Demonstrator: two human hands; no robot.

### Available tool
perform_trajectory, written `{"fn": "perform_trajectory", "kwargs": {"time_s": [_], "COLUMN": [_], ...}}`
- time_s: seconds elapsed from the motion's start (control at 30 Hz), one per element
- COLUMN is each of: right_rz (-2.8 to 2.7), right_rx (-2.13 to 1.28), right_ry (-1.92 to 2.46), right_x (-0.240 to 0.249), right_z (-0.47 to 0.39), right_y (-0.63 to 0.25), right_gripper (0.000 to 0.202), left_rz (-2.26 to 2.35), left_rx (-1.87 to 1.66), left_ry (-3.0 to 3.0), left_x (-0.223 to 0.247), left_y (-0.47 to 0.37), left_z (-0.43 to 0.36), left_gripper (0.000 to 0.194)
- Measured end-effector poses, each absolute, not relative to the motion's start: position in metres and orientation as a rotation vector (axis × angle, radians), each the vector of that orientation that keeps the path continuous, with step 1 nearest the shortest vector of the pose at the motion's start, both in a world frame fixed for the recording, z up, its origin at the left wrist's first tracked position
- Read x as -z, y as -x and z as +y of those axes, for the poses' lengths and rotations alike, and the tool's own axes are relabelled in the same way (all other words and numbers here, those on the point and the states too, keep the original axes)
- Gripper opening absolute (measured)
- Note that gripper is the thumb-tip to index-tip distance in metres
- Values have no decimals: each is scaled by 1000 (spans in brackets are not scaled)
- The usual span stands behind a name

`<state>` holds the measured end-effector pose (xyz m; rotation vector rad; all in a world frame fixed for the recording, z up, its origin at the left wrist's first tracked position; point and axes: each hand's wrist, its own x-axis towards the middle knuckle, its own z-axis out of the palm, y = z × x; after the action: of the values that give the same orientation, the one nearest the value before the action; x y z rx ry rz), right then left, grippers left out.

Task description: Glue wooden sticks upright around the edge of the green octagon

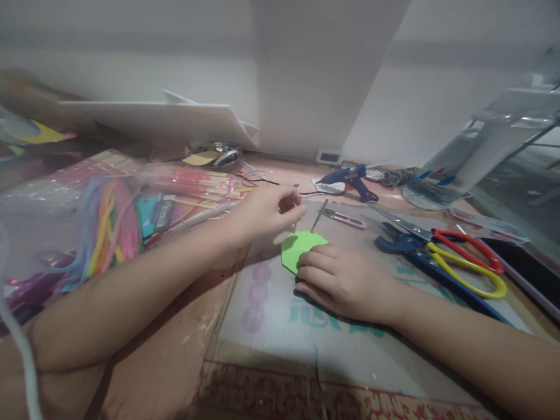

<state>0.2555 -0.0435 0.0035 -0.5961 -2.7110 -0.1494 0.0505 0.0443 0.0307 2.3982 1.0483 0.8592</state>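
A bright green, many-sided flat piece [291,252] is under the fingers of my right hand [341,280], which are wrapped over its near right edge. Two thin sticks rise at its far edge; the darker stick [319,215] leans to the right. My left hand [273,211] is just beyond the piece, fingers curled and thumb bent in. A short length of the lighter stick [295,226] shows below the left thumb, and its upper end is hidden by that hand. Beneath both hands lies a printed cardboard sheet [271,326].
At the back stands a blue glue gun [350,179], near small pink-handled snips [345,219]. To the right are scissors [470,262], blue pliers [406,242], a phone [525,268] and a clear water container [472,151]. Pastel strips [111,227] and bagged sticks [188,182] lie left.
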Motion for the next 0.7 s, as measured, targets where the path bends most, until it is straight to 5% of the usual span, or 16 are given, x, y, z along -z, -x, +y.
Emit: {"fn": "perform_trajectory", "kwargs": {"time_s": [0.27, 0.7], "right_rz": [-2705, -2711], "right_rx": [154, 160], "right_ry": [586, 587], "right_x": [-4, -5], "right_z": [-43, -44], "right_y": [-255, -255], "right_gripper": [32, 35], "left_rz": [1020, 1035], "left_rx": [-741, -662], "left_ry": [-2269, -2277], "left_x": [-25, -33], "left_y": [-48, -45], "left_z": [53, 51], "left_gripper": [37, 21]}}
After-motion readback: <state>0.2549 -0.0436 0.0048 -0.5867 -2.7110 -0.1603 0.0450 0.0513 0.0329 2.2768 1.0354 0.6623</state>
